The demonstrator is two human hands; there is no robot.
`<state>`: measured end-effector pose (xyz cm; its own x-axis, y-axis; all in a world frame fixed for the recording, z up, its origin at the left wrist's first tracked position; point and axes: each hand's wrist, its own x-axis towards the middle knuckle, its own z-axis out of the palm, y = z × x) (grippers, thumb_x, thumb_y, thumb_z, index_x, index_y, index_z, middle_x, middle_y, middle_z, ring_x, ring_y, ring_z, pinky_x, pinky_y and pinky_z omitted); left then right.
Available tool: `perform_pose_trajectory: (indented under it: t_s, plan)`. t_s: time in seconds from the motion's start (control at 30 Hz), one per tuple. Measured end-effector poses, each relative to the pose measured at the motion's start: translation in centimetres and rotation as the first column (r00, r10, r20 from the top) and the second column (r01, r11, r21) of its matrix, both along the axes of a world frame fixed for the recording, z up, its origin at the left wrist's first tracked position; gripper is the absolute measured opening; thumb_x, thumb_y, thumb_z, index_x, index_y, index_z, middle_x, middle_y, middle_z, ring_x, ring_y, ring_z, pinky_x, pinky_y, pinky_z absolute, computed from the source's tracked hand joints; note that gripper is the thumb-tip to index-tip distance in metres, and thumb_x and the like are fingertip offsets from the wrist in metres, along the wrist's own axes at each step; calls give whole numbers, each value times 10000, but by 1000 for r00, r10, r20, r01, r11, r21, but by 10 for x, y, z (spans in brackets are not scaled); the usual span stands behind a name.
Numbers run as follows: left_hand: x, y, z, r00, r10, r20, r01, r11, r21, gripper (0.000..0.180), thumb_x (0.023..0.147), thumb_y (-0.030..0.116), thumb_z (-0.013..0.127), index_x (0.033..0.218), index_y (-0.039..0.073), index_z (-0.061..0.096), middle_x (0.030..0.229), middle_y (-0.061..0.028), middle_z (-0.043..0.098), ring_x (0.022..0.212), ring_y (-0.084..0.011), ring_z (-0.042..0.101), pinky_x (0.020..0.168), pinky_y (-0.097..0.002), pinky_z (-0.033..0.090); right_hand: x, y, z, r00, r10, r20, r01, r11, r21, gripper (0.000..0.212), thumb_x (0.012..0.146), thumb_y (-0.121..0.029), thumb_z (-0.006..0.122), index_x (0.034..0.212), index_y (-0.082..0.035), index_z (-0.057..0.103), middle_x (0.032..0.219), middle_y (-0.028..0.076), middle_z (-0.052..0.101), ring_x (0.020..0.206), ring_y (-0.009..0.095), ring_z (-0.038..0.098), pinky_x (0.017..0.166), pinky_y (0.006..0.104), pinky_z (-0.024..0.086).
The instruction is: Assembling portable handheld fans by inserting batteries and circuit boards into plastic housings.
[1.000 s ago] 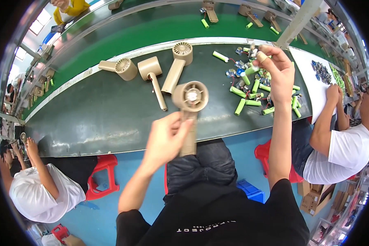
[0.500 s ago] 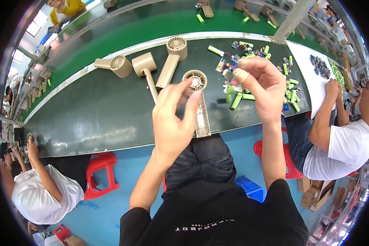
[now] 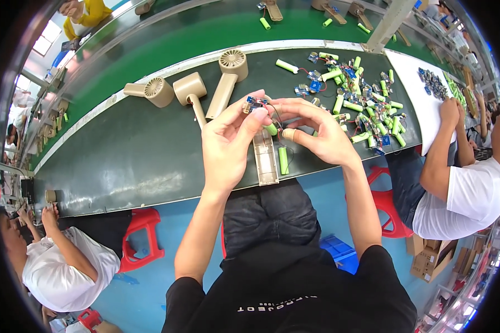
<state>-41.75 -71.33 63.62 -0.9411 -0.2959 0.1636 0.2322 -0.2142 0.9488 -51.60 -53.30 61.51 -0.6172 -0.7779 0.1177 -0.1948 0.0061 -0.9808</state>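
My left hand [image 3: 226, 147] pinches a small blue circuit board [image 3: 254, 104] between thumb and fingers. Thin dark wires [image 3: 278, 115] run from the board to my right hand [image 3: 323, 133], whose closed fingertips are on them; a tan wrap covers its thumb. Between my hands a green battery cell [image 3: 271, 129] shows in part. Below lies the opened beige handle [image 3: 265, 161] of a handheld fan, its hollow side up; my hands hide the fan head. A second green cell [image 3: 284, 161] rests just right of the handle.
Three beige handheld fans [image 3: 234, 65] lie beyond my left hand. To the right spreads a pile of green cells with wired boards [image 3: 366, 105]. A post [image 3: 388, 30] and a green conveyor belt [image 3: 194, 33] stand beyond. Co-workers sit left and right [image 3: 455, 200].
Both hands have come together over the fan handle. The left has taken hold of a circuit board, and the right has moved left from the pile. A green cell now lies beside the handle.
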Motion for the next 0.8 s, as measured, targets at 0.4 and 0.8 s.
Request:
perform_pose_trajectory:
  t_s: [0.4, 0.8]
  plan:
    - [7, -2, 3, 1000, -15, 5, 15, 1000, 0, 358, 974, 128, 630, 1254, -92, 593, 987, -123, 715, 898, -143, 671, 842, -270, 515, -2, 5, 10, 916, -25, -401, 47, 998, 46, 197, 817, -4, 709, 1014, -9, 710, 1028, 93, 676, 902, 193, 659, 803, 322, 517]
    - [15, -5, 4, 991, -127, -31, 128, 991, 47, 309, 967, 82, 628, 1238, -65, 617, 1061, -123, 706, 924, -149, 673, 868, -282, 526, 9, -2, -4, 993, -92, 70, 90, 995, 33, 289, 914, -80, 672, 1189, 3, 639, 988, 62, 684, 841, 109, 642, 751, 266, 523]
